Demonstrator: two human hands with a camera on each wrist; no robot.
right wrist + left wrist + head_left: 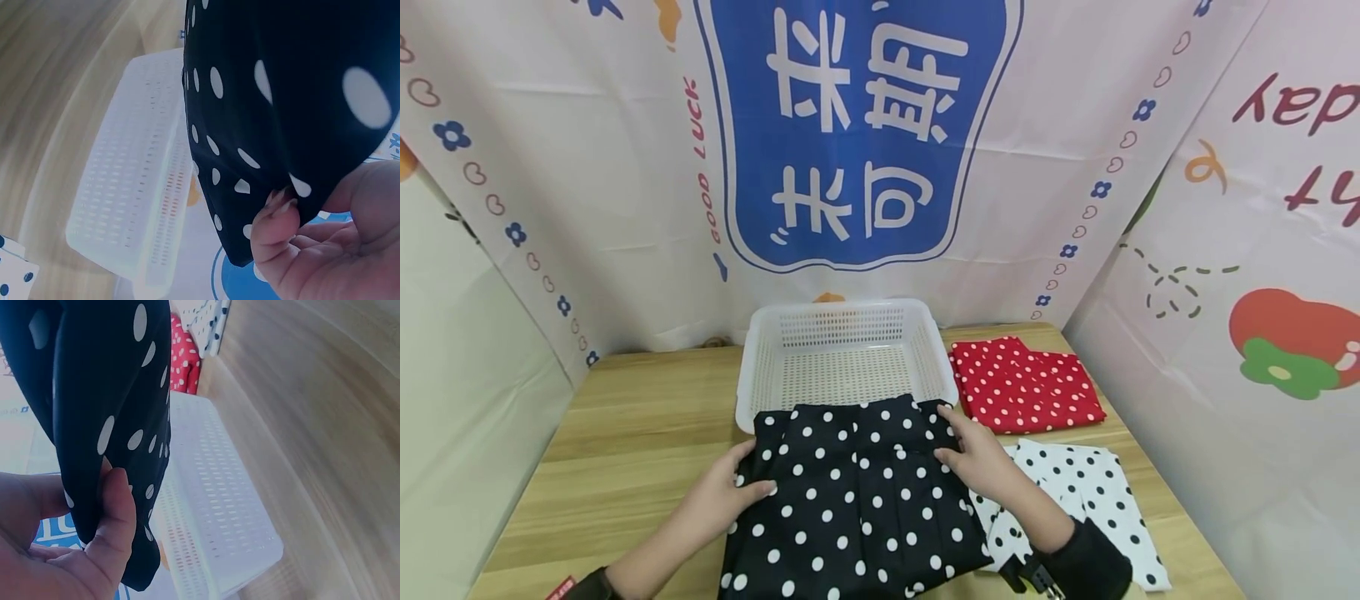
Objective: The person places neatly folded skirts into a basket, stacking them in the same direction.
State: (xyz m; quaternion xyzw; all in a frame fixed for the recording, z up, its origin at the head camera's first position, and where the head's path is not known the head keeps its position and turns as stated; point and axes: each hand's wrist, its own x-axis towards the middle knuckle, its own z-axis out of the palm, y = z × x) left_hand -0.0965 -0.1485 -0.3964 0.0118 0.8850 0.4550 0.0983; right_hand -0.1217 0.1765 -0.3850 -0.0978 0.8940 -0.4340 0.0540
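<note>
A black cloth with white polka dots [850,500] is held up in front of the basket, its upper edge overlapping the basket's near rim. My left hand [724,496] pinches its left side, thumb on the near face. On the opposite side my right hand [977,458] grips the cloth near its upper right corner. The left wrist view shows the fingers [115,503] bent around a fold of the black cloth [119,394]. In the right wrist view, fingertips and thumb pinch the cloth's edge [250,125]. Whether it is a garment or plain fabric, I cannot tell.
A white perforated plastic basket [748,375] stands at the back of the wooden table [625,442]. Right of it lies a folded red cloth with white dots [1022,387]. Nearer, partly under my right forearm, lies a white cloth with black dots [1090,492]. Printed curtains [625,208] enclose the table.
</note>
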